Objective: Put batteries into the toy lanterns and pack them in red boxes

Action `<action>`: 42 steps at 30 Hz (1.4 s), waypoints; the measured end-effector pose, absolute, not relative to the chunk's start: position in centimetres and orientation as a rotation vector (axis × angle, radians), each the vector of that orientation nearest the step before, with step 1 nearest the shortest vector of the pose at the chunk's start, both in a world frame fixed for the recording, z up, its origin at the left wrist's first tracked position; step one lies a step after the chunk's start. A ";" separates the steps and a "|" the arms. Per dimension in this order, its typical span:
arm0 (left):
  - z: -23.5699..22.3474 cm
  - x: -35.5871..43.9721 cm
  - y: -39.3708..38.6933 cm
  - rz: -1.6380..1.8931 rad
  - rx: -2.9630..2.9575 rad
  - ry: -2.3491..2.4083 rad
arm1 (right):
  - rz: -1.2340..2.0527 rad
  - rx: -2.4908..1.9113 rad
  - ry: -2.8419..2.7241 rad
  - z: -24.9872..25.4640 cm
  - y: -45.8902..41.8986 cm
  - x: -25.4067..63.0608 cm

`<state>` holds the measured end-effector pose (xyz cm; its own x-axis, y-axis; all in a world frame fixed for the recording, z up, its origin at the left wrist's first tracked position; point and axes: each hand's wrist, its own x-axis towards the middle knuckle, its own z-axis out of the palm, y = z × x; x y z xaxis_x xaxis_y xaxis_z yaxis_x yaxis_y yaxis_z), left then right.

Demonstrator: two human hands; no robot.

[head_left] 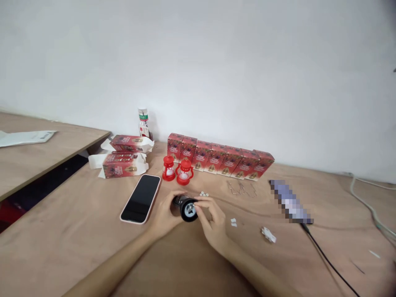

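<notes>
My left hand (165, 214) is wrapped round a small black lantern (187, 207) lying on its side, its round grey base facing me. My right hand (213, 220) pinches at that base with thumb and fingers. Both hands meet over the brown table (77, 243), just right of a phone (141, 199) lying face up in a pink case. Two little red lanterns (177, 170) stand upright a short way behind my hands. A few small white round pieces (203, 194) lie just behind the black lantern.
A row of red boxes (220, 160) lines the wall. Two opened red boxes (125, 154) lie at the left, a bottle (144, 123) behind them. Thin wire hooks (241, 189), white scraps (268, 234), a blurred object (291, 203) with a black cable (328, 260) lie right. A second table (37, 152) stands left.
</notes>
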<state>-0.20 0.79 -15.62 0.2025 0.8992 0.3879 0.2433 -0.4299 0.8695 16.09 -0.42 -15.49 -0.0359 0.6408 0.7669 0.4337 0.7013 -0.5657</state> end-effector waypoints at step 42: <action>-15.6 0.7 1.7 1.321 1.972 0.988 | -0.371 -1.681 -1.884 -20.8 -7.4 34.2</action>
